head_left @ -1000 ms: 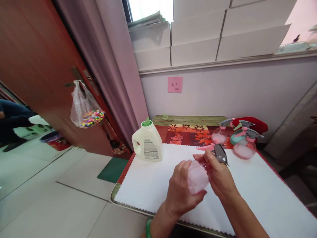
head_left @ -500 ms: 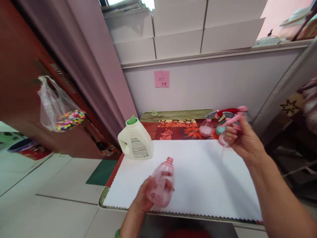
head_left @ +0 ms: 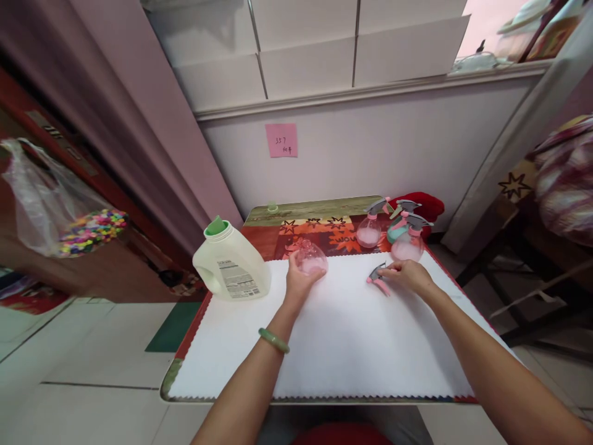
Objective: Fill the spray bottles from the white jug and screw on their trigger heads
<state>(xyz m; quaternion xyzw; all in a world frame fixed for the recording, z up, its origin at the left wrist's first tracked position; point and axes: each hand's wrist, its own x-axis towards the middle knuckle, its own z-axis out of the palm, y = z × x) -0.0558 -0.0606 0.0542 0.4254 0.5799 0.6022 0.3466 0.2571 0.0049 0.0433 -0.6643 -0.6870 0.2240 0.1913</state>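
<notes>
My left hand (head_left: 299, 279) grips a clear pink bottle (head_left: 312, 258) with no top, standing it on the white mat (head_left: 343, 334) near the mat's far edge. My right hand (head_left: 407, 275) rests on the mat, its fingers on a pink and grey spray head (head_left: 378, 277) that lies flat there. A white detergent jug (head_left: 231, 262) with a green cap stands to the left of the pink bottle.
Three spray bottles (head_left: 398, 232) with grey triggers stand at the table's far right, before a red object (head_left: 424, 207). A pink note (head_left: 281, 139) is on the wall. A plastic bag of coloured beads (head_left: 69, 216) hangs at left. A bench stands to the right.
The spray head came off the pink bottle. My right hand carried it right and down onto the mat. My left hand moved the bottle forward and stood it down.
</notes>
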